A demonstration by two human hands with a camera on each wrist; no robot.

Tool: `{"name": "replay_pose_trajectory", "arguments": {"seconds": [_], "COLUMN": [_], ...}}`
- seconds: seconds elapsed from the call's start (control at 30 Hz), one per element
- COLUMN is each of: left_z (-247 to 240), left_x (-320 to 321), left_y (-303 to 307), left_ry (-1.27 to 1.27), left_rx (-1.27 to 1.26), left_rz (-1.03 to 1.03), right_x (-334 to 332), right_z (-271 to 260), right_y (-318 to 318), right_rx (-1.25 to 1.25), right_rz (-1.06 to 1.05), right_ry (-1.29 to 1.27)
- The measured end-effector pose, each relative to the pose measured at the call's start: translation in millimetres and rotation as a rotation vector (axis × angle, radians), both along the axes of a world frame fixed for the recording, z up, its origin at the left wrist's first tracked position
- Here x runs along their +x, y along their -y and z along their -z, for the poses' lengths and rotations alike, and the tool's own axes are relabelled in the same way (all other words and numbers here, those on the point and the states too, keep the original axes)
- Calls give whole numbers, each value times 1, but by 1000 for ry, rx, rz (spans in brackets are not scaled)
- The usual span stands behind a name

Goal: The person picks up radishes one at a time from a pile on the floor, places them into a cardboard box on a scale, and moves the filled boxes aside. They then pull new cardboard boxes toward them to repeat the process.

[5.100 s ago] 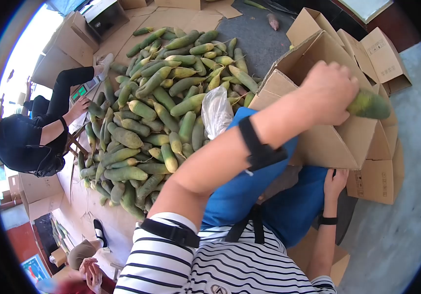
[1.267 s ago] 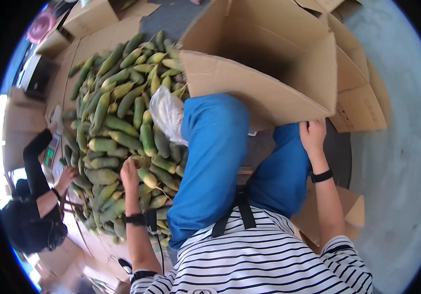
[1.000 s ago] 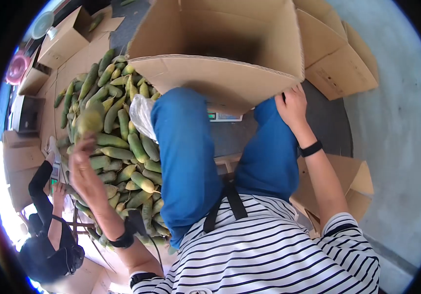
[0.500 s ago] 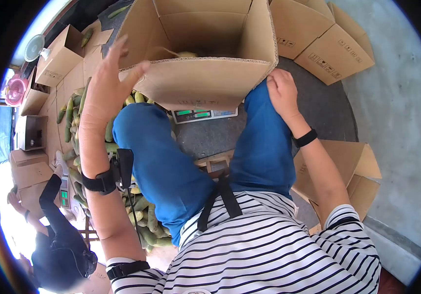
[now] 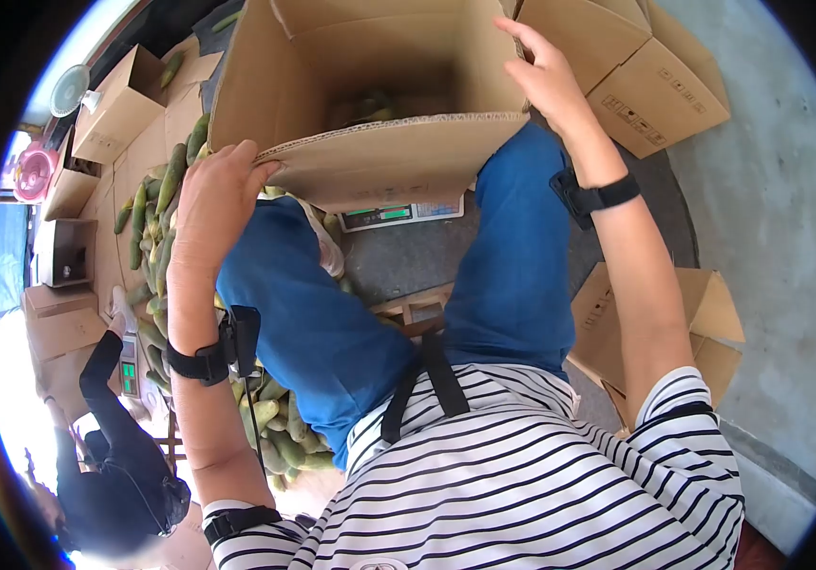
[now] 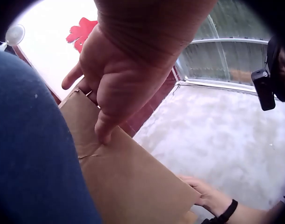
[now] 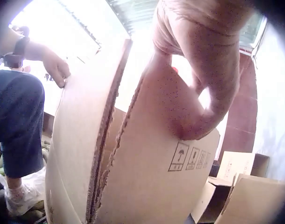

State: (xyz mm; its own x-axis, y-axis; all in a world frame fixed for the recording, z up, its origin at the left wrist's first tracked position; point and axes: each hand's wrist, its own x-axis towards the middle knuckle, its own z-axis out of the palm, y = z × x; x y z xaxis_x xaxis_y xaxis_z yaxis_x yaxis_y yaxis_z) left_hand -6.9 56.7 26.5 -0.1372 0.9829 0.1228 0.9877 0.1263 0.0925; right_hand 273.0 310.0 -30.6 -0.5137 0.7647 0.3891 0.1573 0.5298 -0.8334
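Note:
A large cardboard box (image 5: 370, 161) stands with its top open in front of the knees, with some green radishes (image 5: 375, 109) low inside. My left hand (image 5: 208, 204) grips the near left corner of its rim; in the left wrist view this hand (image 6: 128, 70) has the cardboard (image 6: 128, 172) between thumb and fingers. At the right wall is my right hand (image 5: 560, 90), its fingers over the rim. The right wrist view shows that hand (image 7: 203, 65) holding the printed cardboard wall (image 7: 151, 154). Part of the box's floor is in shadow.
A scale (image 5: 398, 214) sits beneath the box's near side. Piled radishes (image 5: 280, 427) lie to the left, beside a plastic bag (image 5: 327, 249). More boxes (image 5: 650, 95) stand at the right. Another person (image 5: 123, 494) is at the lower left, near a second scale (image 5: 129, 370).
My left hand carried a radish about a second ago, was raised empty beside the box, and now grips its rim. My right hand has moved from the knee to the box's right wall.

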Motion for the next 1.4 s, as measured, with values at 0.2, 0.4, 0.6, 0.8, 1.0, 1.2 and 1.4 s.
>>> {"name": "replay_pose_trajectory", "arguments": {"seconds": [0.2,0.4,0.6,0.8,1.0,1.2,1.4], "left_z": [0,4,159,325,328,340,336], "left_x": [10,-9,-81,-25,52,59,35], "left_y": [3,71,216,346,343,319,311], "left_ry": [73,352,686,616,521,384,694], "left_rx": [172,394,147,-331,-254,-760,-65], "left_rz": [-28,-260,-749,-1037,-873,-575,-945], "right_x": [-11,31,91,85,75,73,75], "right_z": [-5,-1,76,78,70,80,81], "right_y": [-7,15,13,31,33,25,26], "right_rx": [7,-290,-184,-235,-169,-184,-152], "right_rz": [59,73,128,185,216,224,211], "right_ry": [145,-185,356,403,511,494,511]}}
